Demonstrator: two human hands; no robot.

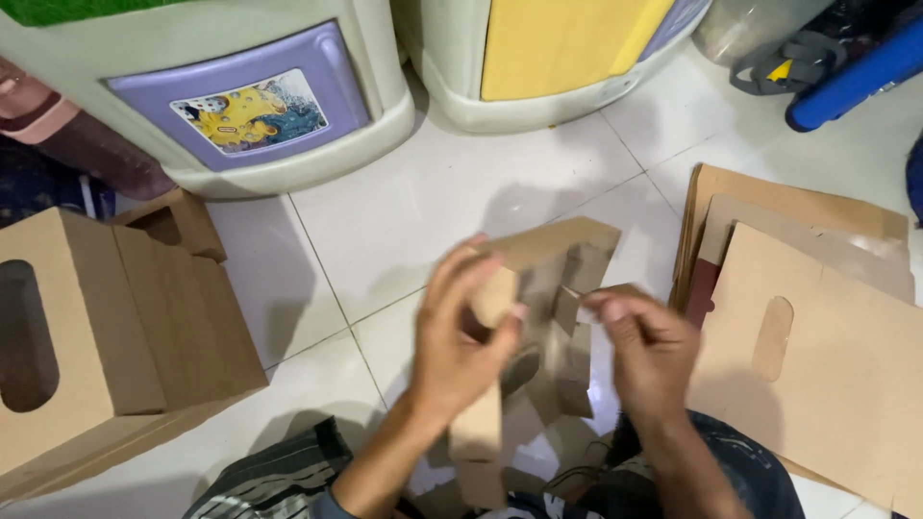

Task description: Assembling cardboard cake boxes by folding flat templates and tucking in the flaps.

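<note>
Both my hands hold a partly folded brown cardboard box [562,252] over my lap, above the white tiled floor. My left hand [460,336] grips its near side, thumb pressed on a flap. A small inner flap near the box's middle is pinched by my right hand [646,348]. The box's open end faces me and its lower flaps hang down between my wrists.
Assembled cardboard boxes [106,327] with oval cut-outs stand at the left. A stack of flat cardboard blanks [817,317] lies at the right. Two plastic cabinets [240,106] stand at the back, with a blue tube [856,72] and straps at the far right.
</note>
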